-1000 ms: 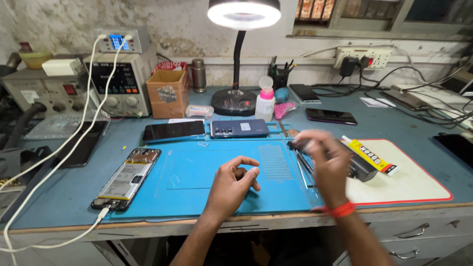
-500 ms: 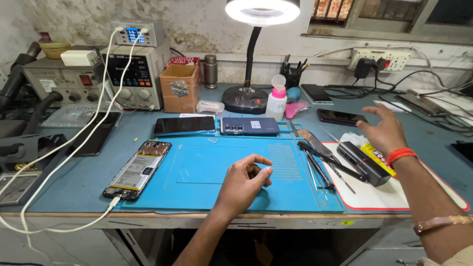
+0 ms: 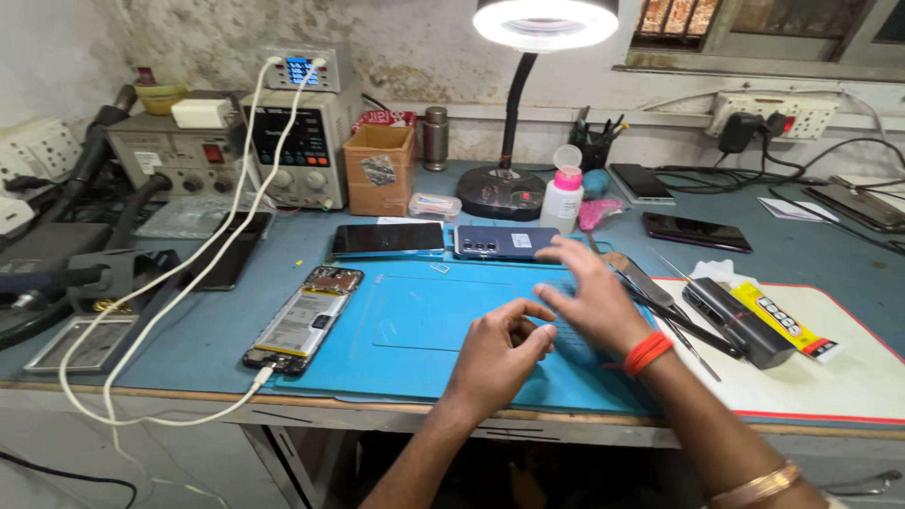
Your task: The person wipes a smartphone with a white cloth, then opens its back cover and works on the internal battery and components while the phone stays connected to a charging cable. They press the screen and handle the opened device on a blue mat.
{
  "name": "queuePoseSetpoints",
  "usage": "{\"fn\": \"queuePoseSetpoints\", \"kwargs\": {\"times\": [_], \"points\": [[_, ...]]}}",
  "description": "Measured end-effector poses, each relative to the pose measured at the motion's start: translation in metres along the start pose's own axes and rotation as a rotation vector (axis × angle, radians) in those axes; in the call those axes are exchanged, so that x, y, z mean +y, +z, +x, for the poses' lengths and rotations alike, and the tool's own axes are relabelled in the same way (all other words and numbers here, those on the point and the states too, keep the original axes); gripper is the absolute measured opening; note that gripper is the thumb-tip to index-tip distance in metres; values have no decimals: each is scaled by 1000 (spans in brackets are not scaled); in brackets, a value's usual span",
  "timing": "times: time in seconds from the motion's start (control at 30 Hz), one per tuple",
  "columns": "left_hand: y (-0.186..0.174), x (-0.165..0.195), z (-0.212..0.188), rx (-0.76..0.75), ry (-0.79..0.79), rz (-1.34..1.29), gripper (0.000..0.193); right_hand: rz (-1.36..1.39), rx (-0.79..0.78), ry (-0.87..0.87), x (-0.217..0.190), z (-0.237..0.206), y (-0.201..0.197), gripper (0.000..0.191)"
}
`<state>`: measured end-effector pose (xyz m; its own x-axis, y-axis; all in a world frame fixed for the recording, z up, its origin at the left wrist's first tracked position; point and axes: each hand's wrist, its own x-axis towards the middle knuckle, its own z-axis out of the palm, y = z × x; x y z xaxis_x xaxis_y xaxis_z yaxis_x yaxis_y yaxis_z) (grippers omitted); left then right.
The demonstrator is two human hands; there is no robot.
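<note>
Both hands over the blue silicone work mat (image 3: 415,325) — repair bench, parts laid out.

Your left hand (image 3: 500,353) rests mid-mat, fingers curled toward the thumb; whether they pinch anything, I cannot tell. Your right hand (image 3: 589,297) hovers open, fingers spread, holding nothing, just short of the dark blue phone back cover (image 3: 506,242) at the mat's far edge. The opened phone with exposed battery (image 3: 304,319) lies well left, cable attached — untouched.
</note>
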<state>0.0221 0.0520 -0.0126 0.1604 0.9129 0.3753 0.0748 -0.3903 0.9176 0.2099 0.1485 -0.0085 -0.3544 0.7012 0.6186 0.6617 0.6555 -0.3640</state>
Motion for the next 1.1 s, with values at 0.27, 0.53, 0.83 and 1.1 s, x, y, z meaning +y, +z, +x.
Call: {"fn": "queuePoseSetpoints", "kwargs": {"times": [0.27,0.53,0.83,1.1], "points": [[1,0,-1,14,65,82,21,40,-159,54,6,-9,20,50],[0,12,-3,18,120,126,21,58,-102,57,5,-11,18,47],[-75,14,-18,233,347,461,42,50,-130,142,-6,-11,14,38],[-206,8,-33,332,-399,1103,111,36,-139,160,-16,-8,12,37]]}}
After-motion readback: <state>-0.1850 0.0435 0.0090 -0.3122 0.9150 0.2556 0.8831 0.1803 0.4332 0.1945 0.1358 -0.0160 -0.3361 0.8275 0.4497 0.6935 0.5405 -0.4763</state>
